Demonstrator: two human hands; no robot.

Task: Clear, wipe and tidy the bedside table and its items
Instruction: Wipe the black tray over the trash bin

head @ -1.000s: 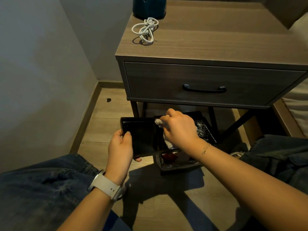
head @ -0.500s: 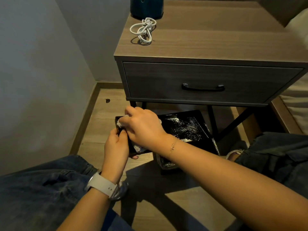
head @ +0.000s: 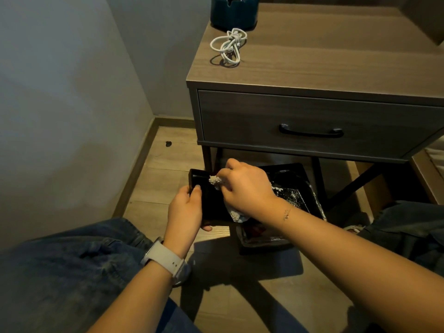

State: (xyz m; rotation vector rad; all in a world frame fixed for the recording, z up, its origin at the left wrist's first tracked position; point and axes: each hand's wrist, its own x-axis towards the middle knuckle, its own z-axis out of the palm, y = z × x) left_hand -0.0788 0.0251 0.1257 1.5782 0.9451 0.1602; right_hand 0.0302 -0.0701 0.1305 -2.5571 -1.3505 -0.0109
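Low down, in front of the bedside table (head: 312,68), a black tray (head: 211,203) is held just above the floor by the left hand (head: 186,212), whose fingers (head: 197,190) are closed over its near-left edge with the thumb underneath. A crumpled white cloth (head: 215,180) is gripped in the closed fingers of the right hand (head: 247,191) and pressed into the tray's far-left corner. To the right, a black-lined bin (head: 295,203) stands on the floor under the table, its liner dusted with white powder.

The wiping of a cleared item appears to be the step in hand, done over the bin. On the surface, a coiled white cable (head: 229,46) lies just near of a dark blue pot (head: 234,10), and the drawer (head: 312,126) is shut.

Next, the cloth would probably need to be drawn across the rest of the tray while it is kept steady, with any crumbs tipped rightward into the bin.
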